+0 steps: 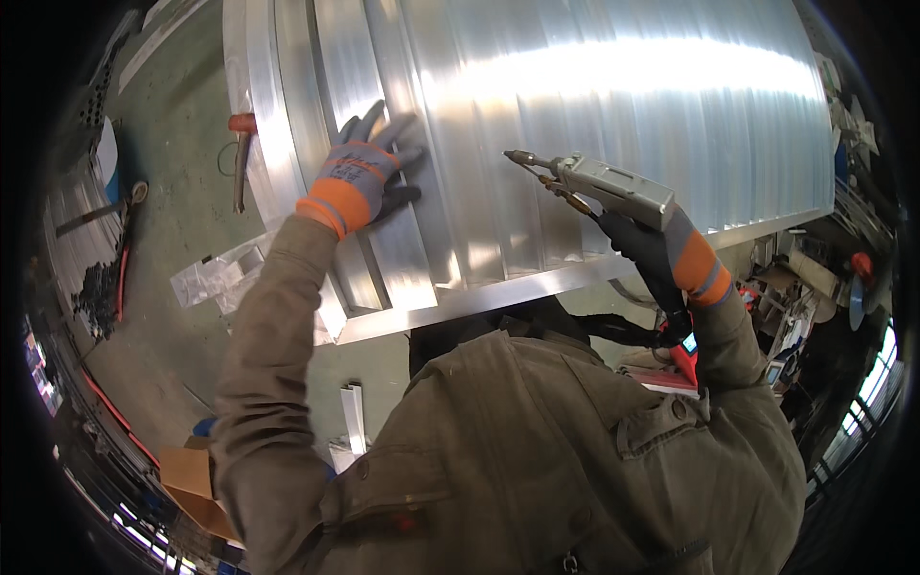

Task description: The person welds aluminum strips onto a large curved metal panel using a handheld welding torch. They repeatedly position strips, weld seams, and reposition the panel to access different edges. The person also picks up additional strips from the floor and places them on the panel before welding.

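Head view: left hand (369, 172) flat on aluminium panel (613, 125), right hand (652, 251) gripping welding torch (599, 187)

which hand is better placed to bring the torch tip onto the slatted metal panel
Right. The right hand already grips the welding torch, its nozzle aimed at the slatted panel. The left hand lies flat on the slats, steadying them.

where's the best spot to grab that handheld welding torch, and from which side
Take the welding torch by its dark handle, below the rear of the grey boxy body, coming up from underneath on the person's right. The right hand grips it there already. The thin brass-coloured nozzle at the front points left toward the ribbed metal panel and looks too slim to hold. The left hand lies flat on the panel.
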Demonstrator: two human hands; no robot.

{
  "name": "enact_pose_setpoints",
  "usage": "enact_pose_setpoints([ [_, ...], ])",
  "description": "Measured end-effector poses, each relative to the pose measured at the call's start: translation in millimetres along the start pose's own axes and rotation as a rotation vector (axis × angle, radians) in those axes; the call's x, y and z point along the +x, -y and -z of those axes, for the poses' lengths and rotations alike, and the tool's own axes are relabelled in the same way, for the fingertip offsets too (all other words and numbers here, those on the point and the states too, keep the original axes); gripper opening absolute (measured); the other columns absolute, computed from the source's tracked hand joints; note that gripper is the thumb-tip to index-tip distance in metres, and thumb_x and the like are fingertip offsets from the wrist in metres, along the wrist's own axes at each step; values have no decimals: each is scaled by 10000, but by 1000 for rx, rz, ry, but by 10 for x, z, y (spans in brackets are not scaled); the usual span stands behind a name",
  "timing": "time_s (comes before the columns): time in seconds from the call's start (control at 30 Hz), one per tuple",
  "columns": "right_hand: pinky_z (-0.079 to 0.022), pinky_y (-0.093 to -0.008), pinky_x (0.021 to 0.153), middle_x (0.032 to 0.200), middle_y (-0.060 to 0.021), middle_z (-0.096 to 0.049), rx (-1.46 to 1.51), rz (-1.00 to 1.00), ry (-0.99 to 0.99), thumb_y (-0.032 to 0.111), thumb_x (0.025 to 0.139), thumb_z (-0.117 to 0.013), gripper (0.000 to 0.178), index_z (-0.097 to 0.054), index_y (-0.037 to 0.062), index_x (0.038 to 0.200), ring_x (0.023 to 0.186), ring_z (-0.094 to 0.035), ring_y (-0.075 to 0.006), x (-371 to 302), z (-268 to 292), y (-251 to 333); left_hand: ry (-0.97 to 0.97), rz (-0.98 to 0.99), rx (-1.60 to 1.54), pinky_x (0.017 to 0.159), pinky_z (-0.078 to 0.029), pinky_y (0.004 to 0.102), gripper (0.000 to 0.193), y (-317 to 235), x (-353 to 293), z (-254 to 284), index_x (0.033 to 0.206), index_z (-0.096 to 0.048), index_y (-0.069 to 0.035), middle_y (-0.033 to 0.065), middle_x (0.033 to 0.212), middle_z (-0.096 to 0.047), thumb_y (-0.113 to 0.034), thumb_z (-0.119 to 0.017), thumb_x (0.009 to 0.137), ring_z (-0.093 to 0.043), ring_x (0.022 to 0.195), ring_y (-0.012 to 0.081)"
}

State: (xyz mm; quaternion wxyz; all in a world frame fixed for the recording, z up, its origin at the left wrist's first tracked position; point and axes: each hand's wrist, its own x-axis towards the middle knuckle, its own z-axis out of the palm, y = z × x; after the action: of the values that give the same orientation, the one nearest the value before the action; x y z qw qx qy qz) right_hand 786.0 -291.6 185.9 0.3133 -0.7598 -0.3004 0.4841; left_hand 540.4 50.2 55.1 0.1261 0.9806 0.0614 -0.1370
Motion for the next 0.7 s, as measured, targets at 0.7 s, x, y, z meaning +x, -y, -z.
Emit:
enact_pose_setpoints([
  [0.7,-546,-316,656,856,-23,-721,-50,-153,-102,272,1054,-753,332,-760,-6,1234,762,-666,-108,-280,-209,-69,560,-166,295,1165,-453,591,391,-63,311,251,1222,-814,-344,-22,1207,-730,-286,-879,840,-651,1284,258],
])
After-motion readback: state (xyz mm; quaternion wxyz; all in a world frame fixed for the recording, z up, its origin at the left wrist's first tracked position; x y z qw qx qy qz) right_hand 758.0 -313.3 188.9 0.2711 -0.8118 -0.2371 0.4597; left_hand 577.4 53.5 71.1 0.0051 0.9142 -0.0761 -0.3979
